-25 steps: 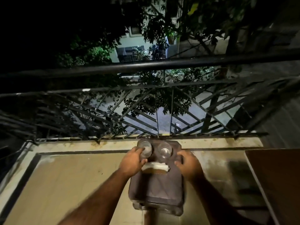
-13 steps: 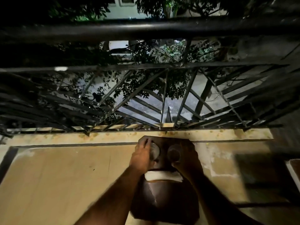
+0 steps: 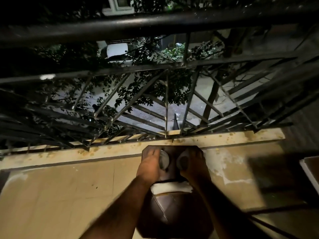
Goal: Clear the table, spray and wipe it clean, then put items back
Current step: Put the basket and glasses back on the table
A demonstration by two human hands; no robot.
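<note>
Tiles of a tan balcony floor (image 3: 60,200) fill the near left, bordered at the far side by a stained ledge (image 3: 51,156) under a dark metal railing (image 3: 120,94). At centre, a dark brown tray (image 3: 172,211) is held above the floor, its far end close to the ledge. On its far end stand two clear glasses side by side. The left hand (image 3: 149,165) curls around the left glass (image 3: 164,161), thumb side toward the tray edge; the right hand (image 3: 196,165) curls around the right glass (image 3: 183,162). Just nearer than the glasses, a folded white cloth (image 3: 170,188) lies across the tray. At the far right edge, a corner of a brown table (image 3: 312,168) shows.
</note>
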